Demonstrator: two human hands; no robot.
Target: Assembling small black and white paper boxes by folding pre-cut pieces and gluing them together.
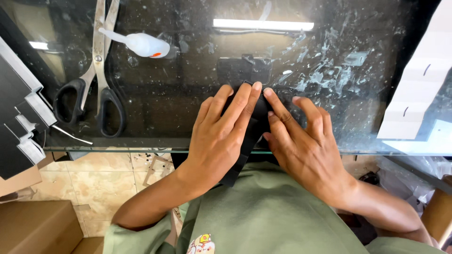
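**Hands press black sheet on glass table**

A black sheet [254, 124] lies at the glass table's [188, 117] near edge, pinned flat under the left hand [221, 136] and right hand [306, 146], fingers extended. Scissors [94, 80] and a white glue bottle [141, 44], capped, contents unseen, lie left.

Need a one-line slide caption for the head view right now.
Left hand and right hand press a black strip flat on a glass table, scissors nearby.

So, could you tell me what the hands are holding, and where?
Both hands, left and right, press flat on a black strip, fingers at its upper end.
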